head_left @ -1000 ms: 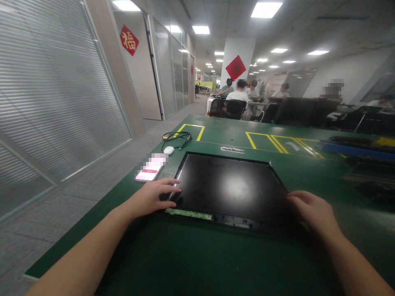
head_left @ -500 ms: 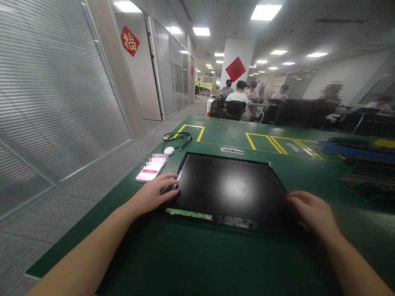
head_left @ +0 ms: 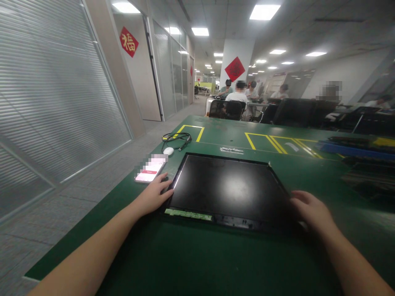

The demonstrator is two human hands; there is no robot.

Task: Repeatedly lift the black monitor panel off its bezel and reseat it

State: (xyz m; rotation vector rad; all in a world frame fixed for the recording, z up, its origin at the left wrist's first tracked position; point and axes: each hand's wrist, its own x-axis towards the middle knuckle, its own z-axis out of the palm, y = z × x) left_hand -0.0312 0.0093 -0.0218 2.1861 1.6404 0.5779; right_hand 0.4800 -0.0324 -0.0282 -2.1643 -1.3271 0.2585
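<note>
A black flat display panel [head_left: 222, 185] lies screen-up in front of me, with a ceiling-light reflection on its surface. Along its near edge runs a green circuit strip [head_left: 188, 214]. My left hand [head_left: 154, 194] is at the panel's left edge, fingers spread, tips by the frame. At the right edge, my right hand [head_left: 311, 207] has its thumb-side fingers loosely bent by the frame; its lower fingers are partly hidden. Neither hand is wrapped round the panel.
A lit phone [head_left: 150, 170], a white mouse-like object [head_left: 168, 151] and a coiled black cable [head_left: 177, 139] lie left on the green table [head_left: 197, 263]. Yellow tape marks the far side. Dark parts with a blue tray [head_left: 354, 150] stand right. People sit beyond the table.
My left hand has shifted slightly left, its fingers drawing back off the panel's screen border. My right hand has eased slightly right from the edge. The panel has stayed put.
</note>
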